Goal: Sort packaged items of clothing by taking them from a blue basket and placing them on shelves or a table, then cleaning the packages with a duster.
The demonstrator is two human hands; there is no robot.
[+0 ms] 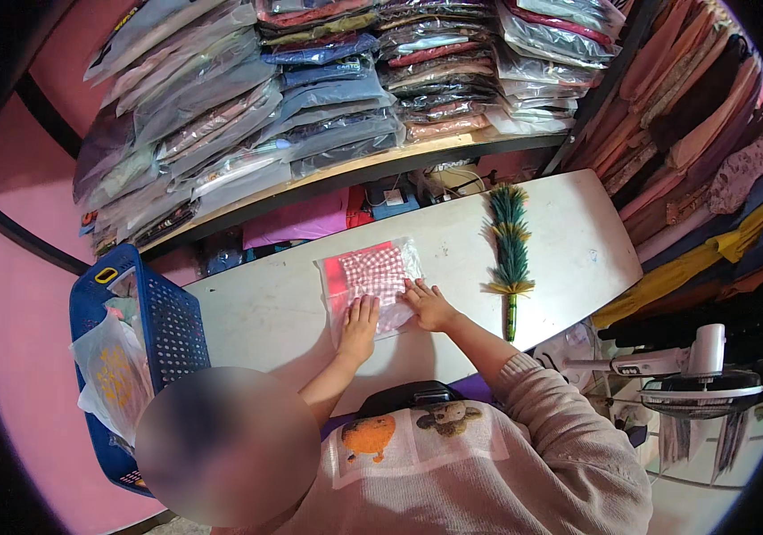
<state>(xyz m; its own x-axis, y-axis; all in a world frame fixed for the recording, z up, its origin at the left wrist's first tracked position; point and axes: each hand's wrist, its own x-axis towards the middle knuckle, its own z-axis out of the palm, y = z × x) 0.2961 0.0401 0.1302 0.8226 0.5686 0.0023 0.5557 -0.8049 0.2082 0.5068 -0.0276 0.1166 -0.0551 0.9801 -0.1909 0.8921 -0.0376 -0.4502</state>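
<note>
A clear plastic packet (371, 272) with a red-and-white checked cloth inside lies flat on the white table (569, 241). My left hand (359, 323) presses its near edge with fingers spread. My right hand (428, 303) lies flat on the packet's right near corner. Neither hand grips anything; both rest palm down on the plastic.
A green feather duster (511, 245) lies on the table to the right. A blue plastic basket (163, 330) with bags stands at the left. A shelf of bagged folded clothes (328, 80) runs behind. Hanging fabrics (711, 152) fill the right side. A white fan (693, 366) stands lower right.
</note>
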